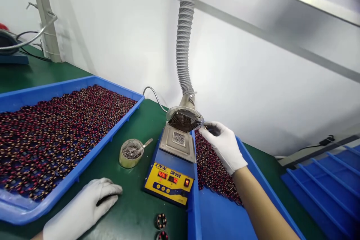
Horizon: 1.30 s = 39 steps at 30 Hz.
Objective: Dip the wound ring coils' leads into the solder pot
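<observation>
My right hand (pixel 225 145), in a white glove, reaches over the far end of the right blue tray (pixel 213 213) and pinches a small dark coil beside the solder pot's (pixel 180 140) square well. My left hand (pixel 84 206), also gloved, rests curled on the green bench by the near corner of the left blue tray (pixel 70 90); I see nothing in it. Both trays hold several small red-and-copper wound coils (pixel 56 131). Two more coils (pixel 161 221) lie on the bench near the front edge.
A grey ribbed fume hose with a round intake (pixel 184 120) hangs just above the solder pot. A small tub of grey paste with a spatula (pixel 131 152) stands left of the pot. Stacked blue trays (pixel 329 183) lie at right. A white wall closes the back.
</observation>
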{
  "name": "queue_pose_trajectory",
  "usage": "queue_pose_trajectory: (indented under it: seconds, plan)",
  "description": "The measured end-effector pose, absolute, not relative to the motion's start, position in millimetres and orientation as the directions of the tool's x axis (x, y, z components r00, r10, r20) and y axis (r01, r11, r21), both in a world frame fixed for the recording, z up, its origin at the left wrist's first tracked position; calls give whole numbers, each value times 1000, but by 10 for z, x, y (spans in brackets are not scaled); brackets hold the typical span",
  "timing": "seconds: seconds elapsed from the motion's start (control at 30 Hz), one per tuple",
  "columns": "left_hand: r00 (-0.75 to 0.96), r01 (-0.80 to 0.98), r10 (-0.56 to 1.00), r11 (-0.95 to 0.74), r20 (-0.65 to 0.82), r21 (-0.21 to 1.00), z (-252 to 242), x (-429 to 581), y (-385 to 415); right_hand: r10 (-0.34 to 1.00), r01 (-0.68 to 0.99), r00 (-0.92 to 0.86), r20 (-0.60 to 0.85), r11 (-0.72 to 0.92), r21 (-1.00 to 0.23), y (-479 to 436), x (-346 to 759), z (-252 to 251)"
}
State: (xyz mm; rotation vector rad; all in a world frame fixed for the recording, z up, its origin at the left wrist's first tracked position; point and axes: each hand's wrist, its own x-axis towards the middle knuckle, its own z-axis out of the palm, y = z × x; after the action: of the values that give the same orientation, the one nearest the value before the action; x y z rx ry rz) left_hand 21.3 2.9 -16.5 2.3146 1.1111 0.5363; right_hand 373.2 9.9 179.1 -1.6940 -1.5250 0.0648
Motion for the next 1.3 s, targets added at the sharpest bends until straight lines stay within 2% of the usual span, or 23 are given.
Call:
queue_pose_trajectory:
  seconds: [0.1, 0.23, 0.43, 0.57, 0.67, 0.83, 0.93, 1.3]
  plan:
    - [587, 583, 800, -523, 122, 622, -103, 233, 27, 872, 695, 262, 414, 128, -708, -186, 3519, 1917]
    - [586, 568, 801, -510, 118, 646, -2, 252, 10, 920, 478, 278, 277, 118, -870, -501, 3290, 2086]
    - [575, 569, 802, -534, 161, 626, 28, 248, -8, 949, 241, 259, 182, 118, -963, -790, 3163, 2157]
    - [585, 561, 793, -547, 170, 622, -9, 231, -14, 896, 30, 407, 175, 179, -983, -964, 3283, 1897]
    - [591, 554, 788, -553, 174, 622, -29, 215, -24, 837, 48, 522, 161, 159, -986, -1081, 3530, 1503]
    - [599, 551, 778, -571, 187, 608, -16, 201, -37, 837, 176, 538, -102, -230, -957, -1196, 4019, 831]
    - [602, 559, 774, -583, 195, 589, -16, 195, -36, 822, 215, 526, -217, -376, -902, -1188, 4157, 600]
    - [615, 563, 764, -598, 194, 570, -10, 187, -11, 796, 132, 496, -347, -464, -876, -1188, 4150, 414]
